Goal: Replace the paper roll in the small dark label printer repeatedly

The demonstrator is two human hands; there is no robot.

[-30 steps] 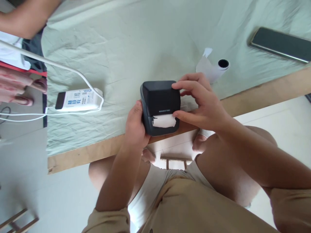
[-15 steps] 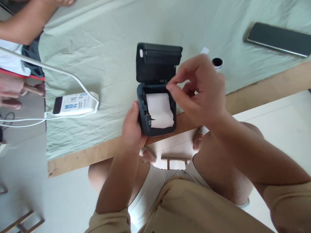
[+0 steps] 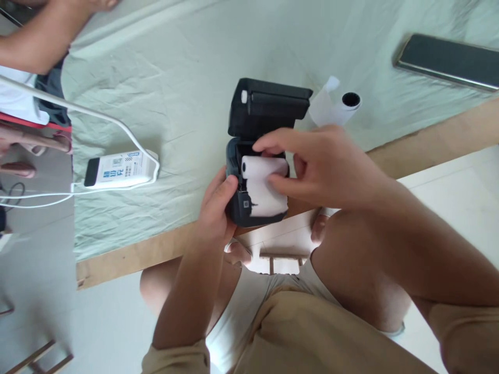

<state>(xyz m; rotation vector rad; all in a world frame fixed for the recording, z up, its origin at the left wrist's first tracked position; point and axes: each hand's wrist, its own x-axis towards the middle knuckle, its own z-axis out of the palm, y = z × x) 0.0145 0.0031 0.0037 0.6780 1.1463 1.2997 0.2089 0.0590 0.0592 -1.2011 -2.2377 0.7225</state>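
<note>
My left hand (image 3: pixel 218 208) is closed around the left side of a dark portable label printer (image 3: pixel 234 210), its thumb on the casing. The printer's black lid (image 3: pixel 273 101) is flipped open away from me. Inside lies a small white paper roll (image 3: pixel 259 166), its hollow left end showing and its torn paper edge hanging over the front. My right hand (image 3: pixel 312 161) reaches in from the right, thumb on the near side of the roll and forefinger on the far side. The other right fingers are partly hidden.
A second paper roll (image 3: pixel 351 104), partly unwound, lies beyond my right hand. A black phone (image 3: pixel 452 61) rests at the far right. On the left, a white power bank (image 3: pixel 120 169) has white cables. Another person's arm (image 3: pixel 50 31) is at the upper left. The table's wooden edge (image 3: pixel 132 259) runs near me.
My right hand has moved down into the printer, from a pinch above it to fingers around the roll. The printer has shifted slightly right and tilted; the roll's end now shows.
</note>
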